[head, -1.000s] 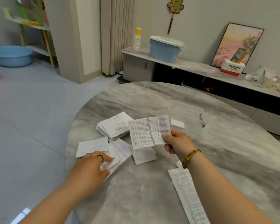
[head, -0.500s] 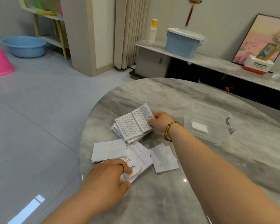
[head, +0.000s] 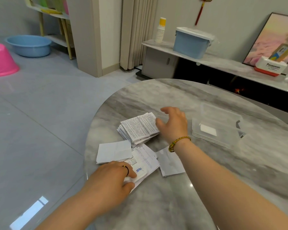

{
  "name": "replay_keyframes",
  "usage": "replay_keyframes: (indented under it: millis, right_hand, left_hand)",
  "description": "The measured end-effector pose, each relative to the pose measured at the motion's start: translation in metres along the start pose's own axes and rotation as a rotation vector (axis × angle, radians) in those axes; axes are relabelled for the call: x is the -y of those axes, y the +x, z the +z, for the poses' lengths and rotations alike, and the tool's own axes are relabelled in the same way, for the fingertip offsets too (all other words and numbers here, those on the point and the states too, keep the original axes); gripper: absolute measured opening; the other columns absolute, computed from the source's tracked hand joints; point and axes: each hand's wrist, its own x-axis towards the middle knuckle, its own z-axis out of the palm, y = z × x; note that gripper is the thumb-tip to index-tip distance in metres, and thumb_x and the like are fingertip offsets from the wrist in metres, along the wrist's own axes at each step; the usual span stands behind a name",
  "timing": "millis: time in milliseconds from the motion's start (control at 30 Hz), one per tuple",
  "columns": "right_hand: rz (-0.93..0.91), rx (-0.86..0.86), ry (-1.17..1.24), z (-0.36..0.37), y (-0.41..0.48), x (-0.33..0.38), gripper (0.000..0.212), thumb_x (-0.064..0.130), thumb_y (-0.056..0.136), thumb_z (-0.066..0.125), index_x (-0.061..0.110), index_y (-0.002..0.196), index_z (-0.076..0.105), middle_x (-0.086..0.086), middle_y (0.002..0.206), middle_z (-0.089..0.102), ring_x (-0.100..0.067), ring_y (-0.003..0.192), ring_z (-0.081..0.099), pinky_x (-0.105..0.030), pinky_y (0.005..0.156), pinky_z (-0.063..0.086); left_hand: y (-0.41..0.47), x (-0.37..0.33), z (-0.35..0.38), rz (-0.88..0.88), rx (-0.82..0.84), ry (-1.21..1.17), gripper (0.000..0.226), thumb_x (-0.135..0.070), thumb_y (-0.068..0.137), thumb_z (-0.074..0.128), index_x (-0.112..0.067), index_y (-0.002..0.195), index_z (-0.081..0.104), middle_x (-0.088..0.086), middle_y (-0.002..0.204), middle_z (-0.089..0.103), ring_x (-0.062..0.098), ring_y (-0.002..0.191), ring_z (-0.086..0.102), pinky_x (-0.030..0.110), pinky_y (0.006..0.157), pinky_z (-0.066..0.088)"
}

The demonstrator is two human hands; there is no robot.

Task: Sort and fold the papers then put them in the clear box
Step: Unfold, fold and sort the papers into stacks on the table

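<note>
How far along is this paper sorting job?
Done: a folded stack sits sorted on the table. In hand: the left hand grips loose papers; the right hand hovers open beside the stack. Left: the clear box holds only one white piece, so nearly everything.

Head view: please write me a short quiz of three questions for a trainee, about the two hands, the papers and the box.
1. True or false: the right hand holds a paper above the clear box.
2. Which one pinches the folded paper near the table edge? A the left hand; B the right hand.
3. Fill in: the printed stack lies on the person's ____ of the clear box.
Key: 1 false, it is open and empty; 2 A; 3 left.
</note>
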Motion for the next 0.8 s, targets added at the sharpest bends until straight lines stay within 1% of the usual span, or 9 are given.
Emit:
replay_keyframes:
  millis: [100,200,267,400,567,633,700,733,800]
  right_hand:
    - [-0.382,0.170,-0.023,-0.003,-0.023,0.021,0.030,0.026,0.082,0.065,0.013,0.109,0.064,-0.004,0.116,0.062,-0.025,0.113,0.047,-0.030,0.098,0.030]
    - [-0.631,0.416,-0.269,0.007,-0.042,0.035,0.037,0.034,0.083,0.061,0.020,0.117,0.059,0.003,0.120,0.060,-0.020,0.115,0.041,-0.027,0.081,0.015]
    - [-0.697,0.433,-0.384,0.014,-0.046,0.039,0.041,0.036,0.085,0.057,0.021,0.123,0.054,0.004,0.124,0.058,-0.018,0.118,0.037,-0.029,0.080,0.011]
    - [-0.715,0.420,-0.476,0.027,-0.048,0.039,0.044,0.035,0.086,0.055,0.018,0.126,0.050,-0.001,0.125,0.058,-0.019,0.128,0.032,-0.031,0.091,0.005]
    - [-0.721,0.397,-0.557,0.038,-0.050,0.039,0.034,0.024,0.088,0.049,0.015,0.121,0.054,-0.013,0.123,0.057,-0.021,0.125,0.039,-0.031,0.093,0.002]
    - [-0.755,0.341,-0.550,0.044,-0.053,0.040,0.024,0.016,0.082,0.055,0.014,0.104,0.065,-0.012,0.107,0.066,-0.021,0.111,0.051,-0.031,0.090,0.008]
    - [-0.758,0.244,-0.509,0.046,-0.055,0.042,0.013,0.018,0.055,0.077,0.023,0.065,0.070,-0.003,0.065,0.069,-0.015,0.077,0.064,-0.030,0.081,0.020]
    - [-0.748,0.191,-0.484,0.047,-0.055,0.042,0.017,0.018,0.044,0.079,0.024,0.052,0.065,0.001,0.050,0.063,-0.012,0.063,0.063,-0.029,0.075,0.022]
    - [-0.738,0.068,-0.408,0.047,-0.054,0.039,0.010,0.018,0.047,0.068,0.025,0.045,0.062,0.007,0.044,0.059,-0.010,0.059,0.064,-0.027,0.071,0.023]
  left_hand:
    - [-0.002,0.000,-0.004,0.007,0.030,0.004,0.034,-0.034,0.093,0.044,-0.038,0.126,0.048,-0.022,0.139,0.040,0.001,0.130,0.035,0.012,0.103,0.027]
    - [-0.005,0.000,-0.005,0.042,0.071,0.028,0.040,-0.035,0.092,0.046,-0.039,0.132,0.042,-0.022,0.145,0.030,0.000,0.134,0.027,0.009,0.104,0.019]
    - [-0.004,0.001,-0.004,0.062,0.096,0.046,0.043,-0.036,0.091,0.048,-0.039,0.133,0.040,-0.021,0.147,0.025,-0.001,0.136,0.023,0.009,0.106,0.015]
    - [-0.009,0.005,-0.007,0.057,0.115,0.036,0.044,-0.035,0.090,0.049,-0.038,0.133,0.040,-0.021,0.146,0.026,-0.001,0.135,0.023,0.009,0.105,0.016]
    - [-0.014,0.015,-0.017,-0.010,0.130,0.033,0.040,-0.036,0.089,0.052,-0.032,0.128,0.048,-0.018,0.139,0.038,0.001,0.123,0.043,0.012,0.099,0.033]
    - [-0.017,0.017,-0.020,-0.030,0.168,0.026,0.042,-0.038,0.089,0.052,-0.031,0.129,0.046,-0.019,0.140,0.034,0.001,0.124,0.042,0.013,0.102,0.032]
    - [-0.019,0.017,-0.020,-0.038,0.219,0.026,0.048,-0.041,0.088,0.051,-0.030,0.134,0.041,-0.017,0.145,0.023,0.000,0.131,0.031,0.011,0.104,0.026]
    - [-0.020,0.017,-0.020,-0.039,0.236,0.031,0.050,-0.041,0.088,0.051,-0.030,0.136,0.039,-0.016,0.146,0.020,0.001,0.134,0.025,0.011,0.104,0.023]
    - [-0.021,0.016,-0.022,-0.040,0.243,0.039,0.050,-0.041,0.088,0.051,-0.030,0.136,0.039,-0.015,0.147,0.019,0.001,0.136,0.020,0.011,0.105,0.021]
